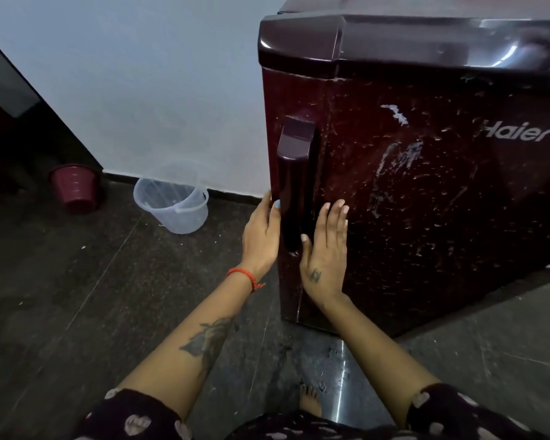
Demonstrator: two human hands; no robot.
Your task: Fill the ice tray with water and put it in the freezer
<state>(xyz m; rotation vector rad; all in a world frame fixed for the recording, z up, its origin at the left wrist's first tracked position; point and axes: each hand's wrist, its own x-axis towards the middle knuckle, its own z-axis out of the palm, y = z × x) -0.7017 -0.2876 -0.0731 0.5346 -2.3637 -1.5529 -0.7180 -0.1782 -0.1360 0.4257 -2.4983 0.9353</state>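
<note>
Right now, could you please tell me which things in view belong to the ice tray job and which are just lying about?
Belongs to the job:
fridge, door shut
handle
left hand, at the door's edge by the handle
right hand, flat on the door
No ice tray in view.

Just lying about:
clear bucket
maroon bucket

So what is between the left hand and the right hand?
The fridge door's dark vertical handle stands between the left hand and the right hand, in the head view.
</note>
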